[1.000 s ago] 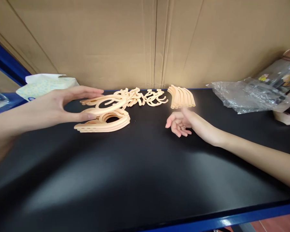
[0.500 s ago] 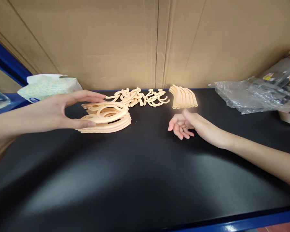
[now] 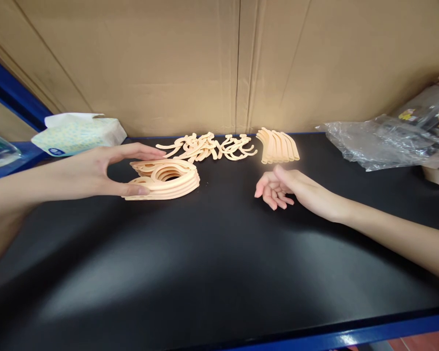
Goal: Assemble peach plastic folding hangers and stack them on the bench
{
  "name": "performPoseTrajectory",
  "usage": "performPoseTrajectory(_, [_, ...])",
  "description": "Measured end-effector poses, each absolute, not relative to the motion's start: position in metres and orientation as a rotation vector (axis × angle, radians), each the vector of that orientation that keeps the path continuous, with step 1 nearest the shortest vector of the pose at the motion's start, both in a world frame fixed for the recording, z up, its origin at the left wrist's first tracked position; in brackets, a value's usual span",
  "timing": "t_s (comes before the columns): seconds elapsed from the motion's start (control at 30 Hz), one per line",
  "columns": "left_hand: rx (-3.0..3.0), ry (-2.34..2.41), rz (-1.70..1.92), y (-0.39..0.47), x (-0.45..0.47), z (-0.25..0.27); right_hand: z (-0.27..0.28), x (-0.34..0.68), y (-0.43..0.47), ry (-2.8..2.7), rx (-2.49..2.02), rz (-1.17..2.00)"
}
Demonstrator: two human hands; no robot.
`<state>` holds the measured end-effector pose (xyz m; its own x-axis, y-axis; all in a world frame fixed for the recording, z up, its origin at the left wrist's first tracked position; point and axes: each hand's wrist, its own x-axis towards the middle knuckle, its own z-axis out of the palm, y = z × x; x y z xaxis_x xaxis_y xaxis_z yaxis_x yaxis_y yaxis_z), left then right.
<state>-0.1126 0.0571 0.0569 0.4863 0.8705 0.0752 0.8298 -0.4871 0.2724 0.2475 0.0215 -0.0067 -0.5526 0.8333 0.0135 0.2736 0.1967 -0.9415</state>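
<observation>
My left hand point(image 3: 91, 170) spans a stack of peach plastic hanger pieces point(image 3: 179, 187) with curved openings. Its thumb lies along the near side and its fingers reach over the far edge. The stack rests flat on the black table, its layers close together; its left end is partly hidden by the hand. Over the table to the right is my right hand point(image 3: 278, 187), empty, with loosely curled fingers apart. Just behind it sits a row of slim curved peach pieces point(image 3: 280, 146).
Loose hook-shaped peach pieces point(image 3: 201, 146) lie along the back of the black table point(image 3: 212, 273). A tissue pack point(image 3: 80, 134) stands at the back left. Clear plastic bags point(image 3: 380, 144) lie at the right. A cardboard wall point(image 3: 161, 63) closes off the back.
The upper piece under my left hand has come down, closing the gap in the stack. My left hand sits slightly farther right. The right hand has barely moved.
</observation>
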Motion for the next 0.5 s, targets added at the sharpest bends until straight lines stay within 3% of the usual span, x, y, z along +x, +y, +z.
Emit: performPoseTrajectory(0.5, [2.565,1.438,0.265,0.0564,-0.118,0.0546,-0.005,0.2451,0.0197,-1.919,-1.034,1.355])
